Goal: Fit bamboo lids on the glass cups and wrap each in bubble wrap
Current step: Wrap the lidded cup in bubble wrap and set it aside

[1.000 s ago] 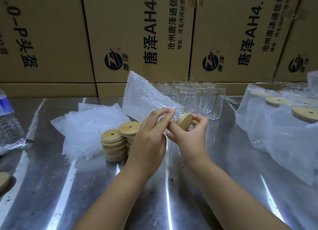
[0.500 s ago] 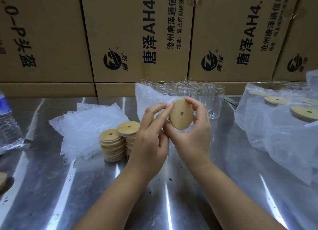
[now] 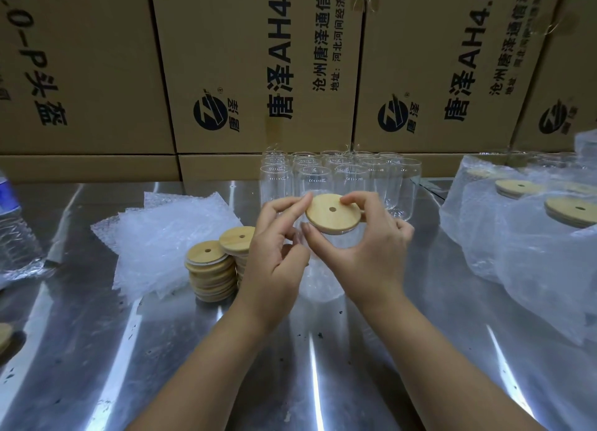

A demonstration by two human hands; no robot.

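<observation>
A round bamboo lid [image 3: 332,212] with a small centre hole lies flat on the mouth of a clear glass cup [image 3: 319,279] standing on the steel table. My right hand [image 3: 368,256] pinches the lid's rim between thumb and forefinger, its palm beside the cup. My left hand [image 3: 274,249] touches the lid's left edge with its forefinger tip, its other fingers loosely curled. Two stacks of bamboo lids [image 3: 211,269] stand just left of my left hand. A pile of bubble wrap sheets [image 3: 161,237] lies further left. Several bare glass cups [image 3: 342,175] stand behind.
Wrapped, lidded cups [image 3: 533,237] crowd the right side of the steel table [image 3: 323,366]. A plastic water bottle [image 3: 13,233] stands at the left edge, with a loose lid [image 3: 5,333] near it. Printed cardboard boxes [image 3: 258,59] wall off the back.
The lid went from tilted upright in my fingers to lying flat on the cup's mouth. The bubble wrap sheet raised behind my hands is no longer up.
</observation>
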